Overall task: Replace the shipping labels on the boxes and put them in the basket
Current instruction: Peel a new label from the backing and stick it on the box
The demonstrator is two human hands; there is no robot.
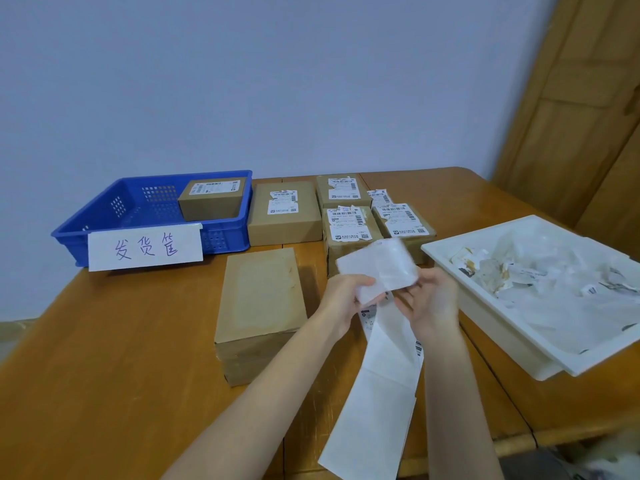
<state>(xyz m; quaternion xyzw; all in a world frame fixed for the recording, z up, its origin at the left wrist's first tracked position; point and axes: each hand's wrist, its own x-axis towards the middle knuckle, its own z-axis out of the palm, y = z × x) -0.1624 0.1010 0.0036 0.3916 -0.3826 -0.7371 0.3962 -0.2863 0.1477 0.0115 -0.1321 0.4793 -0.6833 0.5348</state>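
Wooden table (pixel 138 341) is bearing a bare box (pixel 261 313); beside it, both hands, left hand (pixel 343 299) and right hand (pixel 431 303), are pinching a label strip (pixel 384 358), seemingly peeling; hasty pulling risks tearing.

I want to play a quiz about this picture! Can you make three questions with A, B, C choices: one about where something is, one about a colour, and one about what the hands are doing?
1. Where is the box with the neat label?
A. in the basket
B. in the white tray
C. on the floor

2. What colour is the basket?
A. red
B. blue
C. green

3. What are the hands doing?
A. resting flat on the table
B. lifting a box
C. holding a label strip

Answers:
1 A: one box sits in the basket's far right corner.
2 B: its walls are blue.
3 C: the left hand and right hand pinch the label strip above the table.
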